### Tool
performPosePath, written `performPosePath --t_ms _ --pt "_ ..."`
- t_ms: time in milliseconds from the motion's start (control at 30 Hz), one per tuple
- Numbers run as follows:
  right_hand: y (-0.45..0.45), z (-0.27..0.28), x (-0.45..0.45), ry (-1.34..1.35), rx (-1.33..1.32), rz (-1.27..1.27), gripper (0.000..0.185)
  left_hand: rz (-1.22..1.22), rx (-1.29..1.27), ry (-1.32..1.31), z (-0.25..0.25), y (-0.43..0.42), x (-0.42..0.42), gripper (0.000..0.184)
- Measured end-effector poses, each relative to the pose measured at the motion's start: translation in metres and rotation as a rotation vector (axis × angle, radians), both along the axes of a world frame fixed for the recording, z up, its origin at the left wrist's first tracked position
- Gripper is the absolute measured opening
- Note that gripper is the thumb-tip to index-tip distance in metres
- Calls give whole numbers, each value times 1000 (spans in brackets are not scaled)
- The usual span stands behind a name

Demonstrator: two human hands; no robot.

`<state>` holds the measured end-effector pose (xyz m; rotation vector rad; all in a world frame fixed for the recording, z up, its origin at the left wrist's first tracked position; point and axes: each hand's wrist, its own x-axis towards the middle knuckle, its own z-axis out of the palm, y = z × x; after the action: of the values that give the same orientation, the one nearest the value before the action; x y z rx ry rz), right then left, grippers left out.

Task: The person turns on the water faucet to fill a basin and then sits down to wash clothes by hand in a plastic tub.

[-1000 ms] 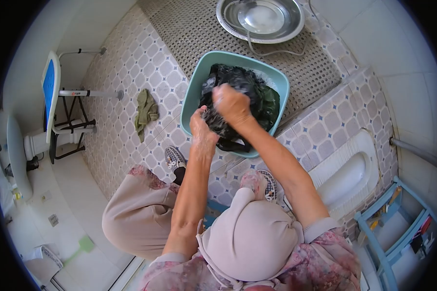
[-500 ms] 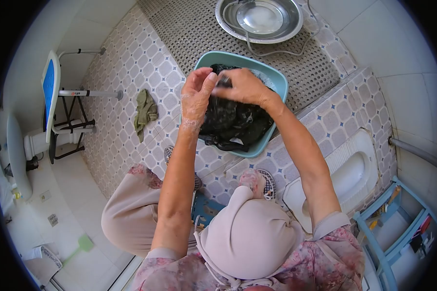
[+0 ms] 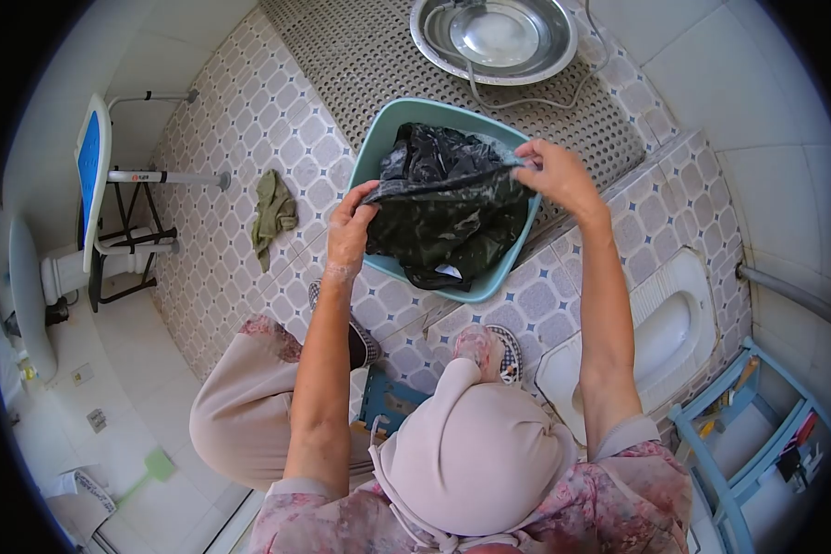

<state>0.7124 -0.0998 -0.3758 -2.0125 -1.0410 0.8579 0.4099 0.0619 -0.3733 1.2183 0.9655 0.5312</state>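
A wet, dark garment (image 3: 443, 226) with soap suds on it fills much of the teal basin (image 3: 371, 152). My left hand (image 3: 349, 226) pinches the garment's edge at the basin's left side. At the right side, my right hand (image 3: 556, 177) grips the other end of that edge between thumb and fingers. The edge is stretched between both hands, and the cloth below it hangs down into the basin. A small pale patch shows low on the cloth.
A metal bowl (image 3: 494, 37) with a hose stands on the perforated mat (image 3: 332, 55). An olive cloth (image 3: 273, 217) lies on the tiled floor. A squat toilet (image 3: 656, 337) and a blue rack (image 3: 739, 443) are at the right, a folding chair (image 3: 92, 185) at the left.
My hands were close together over the basin and have moved apart, the right one to the right. The garment's edge is now spread between them.
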Motion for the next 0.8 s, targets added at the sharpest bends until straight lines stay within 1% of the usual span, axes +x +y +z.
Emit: performPosePath --t_ms 33,133,167,200,267,300,367,400,467,500,600,633,733,800 --pt "0 8 -8 -200 -124 9 45 -27 -34 11 7 1 2 32" --pt "10 24 -26 -397 230 273 48 -95 -111 54 17 -1 11 34" --pt "17 20 -31 -236 228 425 50 -100 -114 75 18 0 14 34" --pt "20 10 -39 -160 242 502 47 -102 -115 97 20 1 16 34" --pt "24 12 -47 -125 24 532 43 -120 -49 36 29 1 19 34" --pt "25 11 -43 -88 36 518 39 -127 -17 7 31 2 20 33" --pt "21 6 -31 -6 55 492 33 -195 56 83 27 5 11 32" --pt "19 4 -28 125 58 449 30 -230 89 121 25 6 7 32" --pt "14 9 -20 379 62 351 26 -298 46 176 28 8 -2 26" --pt "12 13 -15 441 82 366 20 -334 26 198 30 9 -4 24" --pt "13 19 -17 362 147 339 18 -496 54 34 19 12 -15 17" --pt "14 18 -19 279 216 328 17 -529 -29 48 20 13 -16 17" --pt "20 14 -30 18 455 270 18 -546 -78 -13 22 10 -12 19" --pt "27 12 -38 -173 651 194 21 -331 -111 7 17 4 -8 21"
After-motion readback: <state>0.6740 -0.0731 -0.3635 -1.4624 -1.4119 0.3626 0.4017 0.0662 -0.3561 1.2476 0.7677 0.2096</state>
